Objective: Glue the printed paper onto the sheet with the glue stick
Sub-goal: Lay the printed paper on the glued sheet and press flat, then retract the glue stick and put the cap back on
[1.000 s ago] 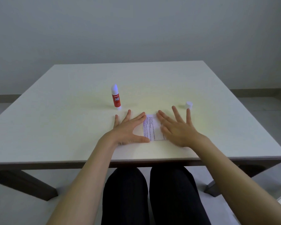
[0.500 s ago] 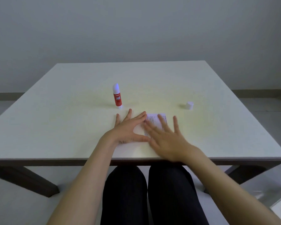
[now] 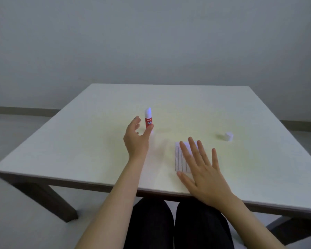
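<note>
A red glue stick (image 3: 148, 121) with its white tip uncapped stands upright on the table. My left hand (image 3: 136, 139) is raised just left of it, fingers apart and curved, thumb near the stick's base, holding nothing. The printed paper (image 3: 180, 159) lies on a white sheet (image 3: 156, 168) near the front edge; the sheet is hard to tell from the tabletop. My right hand (image 3: 201, 169) lies flat, fingers spread, over the printed paper's right part.
The glue stick's white cap (image 3: 229, 136) stands alone at the right. The white table (image 3: 97, 137) has its front edge just behind my wrists. My legs in dark trousers are under the table.
My left hand has lifted off the sheet and moved forward to the glue stick. My right hand has slid across the printed paper. The view has tilted.
</note>
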Available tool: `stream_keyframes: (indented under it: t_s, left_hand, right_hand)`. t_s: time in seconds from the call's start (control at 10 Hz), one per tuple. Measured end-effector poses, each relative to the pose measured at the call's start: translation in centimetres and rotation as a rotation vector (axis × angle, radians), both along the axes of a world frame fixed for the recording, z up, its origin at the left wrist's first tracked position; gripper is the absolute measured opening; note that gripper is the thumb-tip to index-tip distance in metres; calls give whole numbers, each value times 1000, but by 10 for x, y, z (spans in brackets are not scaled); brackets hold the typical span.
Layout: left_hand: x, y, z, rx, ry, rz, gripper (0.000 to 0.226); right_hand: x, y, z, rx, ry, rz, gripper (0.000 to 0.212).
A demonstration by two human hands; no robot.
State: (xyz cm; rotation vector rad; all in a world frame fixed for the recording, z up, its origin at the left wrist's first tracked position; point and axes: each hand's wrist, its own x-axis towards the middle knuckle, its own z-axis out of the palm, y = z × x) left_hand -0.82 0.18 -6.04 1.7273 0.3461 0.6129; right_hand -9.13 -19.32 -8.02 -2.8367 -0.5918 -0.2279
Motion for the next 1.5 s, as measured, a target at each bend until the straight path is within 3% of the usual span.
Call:
stream_keyframes:
  t_s: [0.1,0.2,0.4,0.5,0.6,0.7,0.8,0.9,1.0,1.1,1.2,1.3,1.4,1.5]
  left_hand:
    - [24,-5,-1,71,151,17,63]
    - [33,-10,-2,135,117,68,20]
    - [14,-23,13,27,20,-11,24]
    - [-6,-44,22,-160,-36,-131,22]
    - [-21,-61,36,-358,-83,-291,12]
    - [-32,-66,48,-388,-68,-372,10]
    - [-38,-64,56,-406,-80,-418,13]
    - [-40,-63,58,-425,-77,-405,20]
    - [-42,-64,56,-457,-75,-375,11]
    - [-43,-66,51,-437,-69,-371,8]
    - [-43,-63,50,-450,-55,-350,15]
    - [-45,-62,51,-467,-57,-374,14]
    - [-44,-63,51,-473,-54,-394,13]
    - [-43,-63,52,-483,-48,-377,9]
  right_hand:
    - [-3,-2,1,110,-42,-18,76]
    - [-5,-3,-1,229,-139,-28,68]
    - [3,1,1,300,-292,24,43]
    - [14,18,19,537,-141,-9,44]
    - [35,30,46,1183,293,-237,41]
    - [45,26,57,1584,905,-311,60]
    - [42,23,58,1763,1054,-167,51]
    - [38,27,55,1777,799,-85,26]
    - [28,35,43,1197,-1,-149,10]
    - [27,33,33,693,-407,-190,19]
    - [29,30,48,1125,178,-234,41]
    - [34,22,57,1622,1016,-150,57]
    - [33,23,57,1744,978,-137,35]
    - [26,31,42,955,2,-159,15]
